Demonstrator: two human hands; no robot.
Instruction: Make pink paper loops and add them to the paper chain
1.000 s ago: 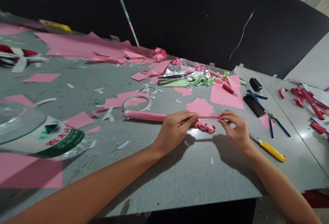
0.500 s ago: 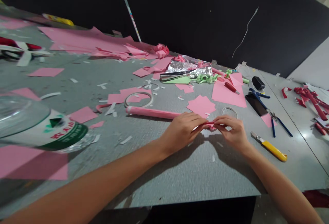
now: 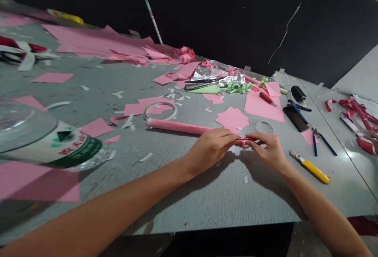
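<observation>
Grey tabletop (image 3: 230, 206), strewn with pink paper sheets (image 3: 233, 119) and small white paper scraps (image 3: 145, 157); flat black panel (image 3: 206, 17) upright along far edge. Left hand (image 3: 208, 146) and right hand (image 3: 269, 150) pinch a narrow pink paper strip (image 3: 243, 141) between them, right of a long pink paper tube (image 3: 177, 126). Yellow-handled metal-bladed cutter (image 3: 315, 171) lies to the right, near blue-handled metal pliers (image 3: 326, 145).
</observation>
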